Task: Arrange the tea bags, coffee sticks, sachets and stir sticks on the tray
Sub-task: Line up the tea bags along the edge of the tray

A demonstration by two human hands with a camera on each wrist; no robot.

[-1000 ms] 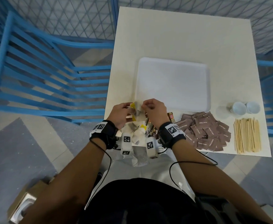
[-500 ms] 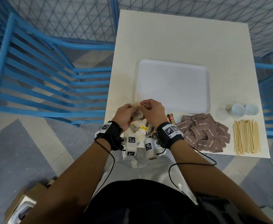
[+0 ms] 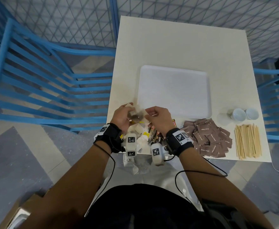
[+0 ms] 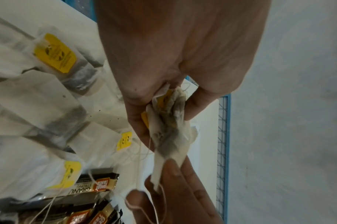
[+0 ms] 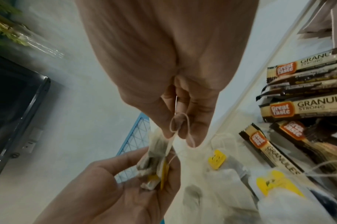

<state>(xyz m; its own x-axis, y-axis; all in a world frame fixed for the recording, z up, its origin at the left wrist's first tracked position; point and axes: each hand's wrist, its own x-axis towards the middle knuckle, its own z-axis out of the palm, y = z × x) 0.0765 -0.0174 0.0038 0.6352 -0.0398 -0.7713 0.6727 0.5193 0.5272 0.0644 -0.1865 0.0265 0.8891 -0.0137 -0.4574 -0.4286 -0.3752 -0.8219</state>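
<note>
Paper tea bags (image 3: 136, 114) are gripped in the left hand (image 3: 121, 115), right hand (image 3: 158, 119) pinching one bag's string, above the table's (image 3: 168, 47) near-left corner.

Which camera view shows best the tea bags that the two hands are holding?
The left wrist view: the tea bags fill its centre, gripped by the left hand, with the right hand pinching one end. The right wrist view shows them smaller and blurred. The head view shows only a small patch between the hands.
</note>
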